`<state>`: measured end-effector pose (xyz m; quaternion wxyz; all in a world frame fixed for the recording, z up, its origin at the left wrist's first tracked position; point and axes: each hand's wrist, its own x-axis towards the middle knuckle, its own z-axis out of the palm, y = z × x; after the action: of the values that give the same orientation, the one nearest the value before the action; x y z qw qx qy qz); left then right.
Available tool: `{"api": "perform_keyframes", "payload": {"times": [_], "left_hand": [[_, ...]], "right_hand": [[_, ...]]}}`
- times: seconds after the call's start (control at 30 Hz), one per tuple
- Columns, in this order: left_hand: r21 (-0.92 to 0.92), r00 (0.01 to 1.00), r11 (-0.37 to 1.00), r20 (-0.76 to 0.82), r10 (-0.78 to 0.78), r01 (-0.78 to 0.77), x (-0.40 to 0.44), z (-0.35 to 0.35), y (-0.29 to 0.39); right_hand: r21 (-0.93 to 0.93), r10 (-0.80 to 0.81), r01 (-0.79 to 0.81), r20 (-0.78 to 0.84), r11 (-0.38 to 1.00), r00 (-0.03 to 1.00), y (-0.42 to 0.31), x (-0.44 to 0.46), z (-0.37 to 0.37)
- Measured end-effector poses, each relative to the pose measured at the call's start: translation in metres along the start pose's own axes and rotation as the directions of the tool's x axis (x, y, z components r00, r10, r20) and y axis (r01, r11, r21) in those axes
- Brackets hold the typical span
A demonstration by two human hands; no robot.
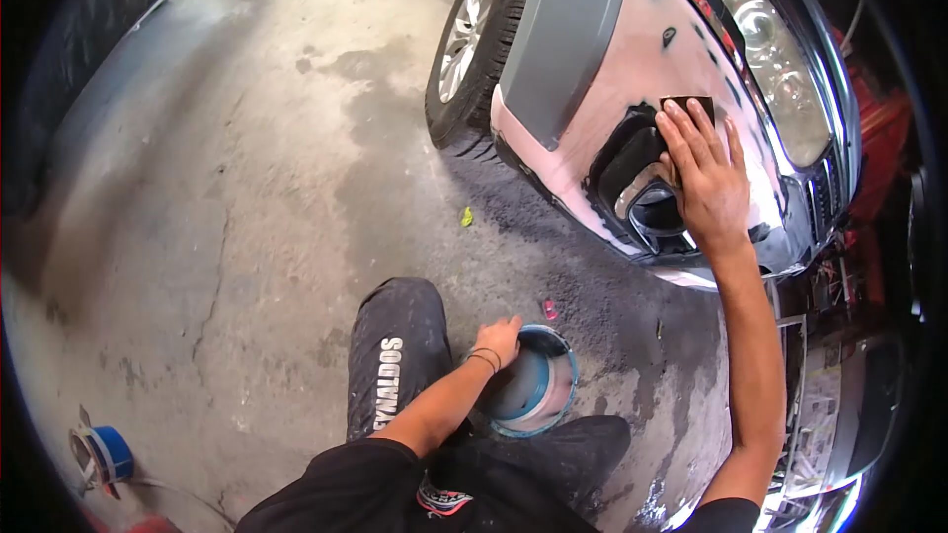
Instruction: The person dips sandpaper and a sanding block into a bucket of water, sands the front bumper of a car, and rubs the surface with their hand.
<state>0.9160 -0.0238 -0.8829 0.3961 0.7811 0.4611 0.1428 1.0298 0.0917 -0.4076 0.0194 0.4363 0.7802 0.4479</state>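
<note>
My right hand [709, 183] lies on the car's front bumper [632, 59], fingers stretched over a dark piece of sandpaper [702, 109] and pressing it to the surface. The bumper is patchy pink and grey with dark spots. Just below the fingers is the round fog light opening [659, 209] with its black surround. Low in front of me, my left hand [499, 340] is closed on the rim of a blue-edged bucket [564, 365]. Cloudy grey water [515, 385] shows inside it. Part of the left fingers is hidden.
A front wheel [474, 35] stands behind the bumper, and the headlight [770, 59] sits above it. A blue container [111, 452] is at the lower left. Small yellow [467, 217] and pink scraps [550, 309] lie on the stained concrete floor [267, 188].
</note>
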Motion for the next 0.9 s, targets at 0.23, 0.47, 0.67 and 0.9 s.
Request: {"api": "perform_keyframes", "payload": {"times": [0.23,0.47,0.67,0.9], "left_hand": [[0.004,0.998,0.999,0.05,-0.044,0.043,0.002,0.0,0.002],[-0.005,1.0,1.0,0.003,-0.007,0.007,-0.001,-0.007,0.0],[0.007,1.0,1.0,0.022,-0.017,0.017,0.001,-0.006,-0.005],[-0.048,0.999,0.998,0.019,-0.034,0.035,0.003,0.0,-0.001]], "right_hand": [[-0.125,0.087,-0.071,0.132,0.99,0.987,-0.004,0.017,0.011],[-0.076,0.053,-0.05,0.035,0.996,0.998,-0.003,0.02,-0.003],[0.01,0.074,-0.075,0.072,0.997,0.995,-0.006,0.044,0.004],[0.022,0.03,-0.032,0.073,0.999,0.997,-0.006,0.02,0.001]]}}
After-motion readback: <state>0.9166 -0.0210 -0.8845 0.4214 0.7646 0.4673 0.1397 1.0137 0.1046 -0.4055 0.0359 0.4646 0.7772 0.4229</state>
